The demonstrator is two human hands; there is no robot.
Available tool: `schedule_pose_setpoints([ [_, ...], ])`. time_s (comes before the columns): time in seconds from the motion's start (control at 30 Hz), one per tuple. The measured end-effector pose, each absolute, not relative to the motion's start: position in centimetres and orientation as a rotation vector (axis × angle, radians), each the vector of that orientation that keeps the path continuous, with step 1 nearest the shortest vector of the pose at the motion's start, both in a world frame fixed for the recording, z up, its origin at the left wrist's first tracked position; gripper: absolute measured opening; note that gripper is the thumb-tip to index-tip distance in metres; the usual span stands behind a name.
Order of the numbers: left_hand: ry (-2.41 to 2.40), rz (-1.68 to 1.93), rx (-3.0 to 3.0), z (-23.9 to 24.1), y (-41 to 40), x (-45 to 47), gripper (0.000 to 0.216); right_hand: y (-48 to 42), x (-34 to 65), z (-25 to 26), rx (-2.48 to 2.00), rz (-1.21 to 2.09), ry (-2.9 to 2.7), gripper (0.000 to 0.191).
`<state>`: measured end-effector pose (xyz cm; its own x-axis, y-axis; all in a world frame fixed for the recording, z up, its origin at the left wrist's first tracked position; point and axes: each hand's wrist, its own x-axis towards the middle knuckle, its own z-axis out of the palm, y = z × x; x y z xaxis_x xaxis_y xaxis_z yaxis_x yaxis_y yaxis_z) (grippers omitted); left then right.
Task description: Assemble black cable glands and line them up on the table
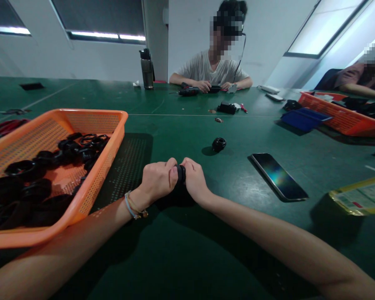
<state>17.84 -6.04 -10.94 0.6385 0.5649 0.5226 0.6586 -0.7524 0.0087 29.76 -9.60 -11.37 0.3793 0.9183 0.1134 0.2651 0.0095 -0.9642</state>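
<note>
Just above the middle of the green table, both my hands are closed around one black round plastic part (pixel 181 175). My left hand (pixel 160 178) wraps its left side, with the thumb pressed against it. From the other side my right hand (pixel 195 178) grips it, fingers curled. Most of the part is hidden by my hands, so its exact kind does not show. A small black ring-shaped fitting (pixel 219 144) lies on the table beyond my right hand. To the left, an orange basket (pixel 104 183) holds several black rings and round fittings (pixel 46 160).
A phone (pixel 278 175) and a yellow-edged packet (pixel 362 193) lie to the right. Farther back are a blue tray (pixel 304 118), another orange basket (pixel 337 116), a black device (pixel 227 108) and a bottle (pixel 147 70). A person (pixel 218 62) sits opposite; another sits far right.
</note>
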Motion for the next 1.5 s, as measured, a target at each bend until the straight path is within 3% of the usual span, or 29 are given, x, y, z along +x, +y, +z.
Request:
schedule_pose_setpoints([
  [0.13, -1.012, -0.748, -2.700, -10.9, -6.0, 17.9, 0.048, -9.6, 29.8, -11.3, -1.528, 0.750, -1.100, 0.027],
  [0.3, -1.374, -0.827, -2.834, -10.8, -6.3, 18.5, 0.041, -9.2, 30.1, -11.8, -1.524, 0.638, -1.168, 0.026],
  [0.73, -2.023, -1.477, -3.016, -11.6, -6.6, 19.5, 0.048, -9.6, 31.0, -11.6, -1.386, 0.224, -1.537, 0.018],
  [1.5, -1.389, -0.860, -2.787, -11.2, -6.8, 18.5, 0.051, -10.1, 30.3, -11.6, -1.435, 0.364, -1.407, 0.015],
])
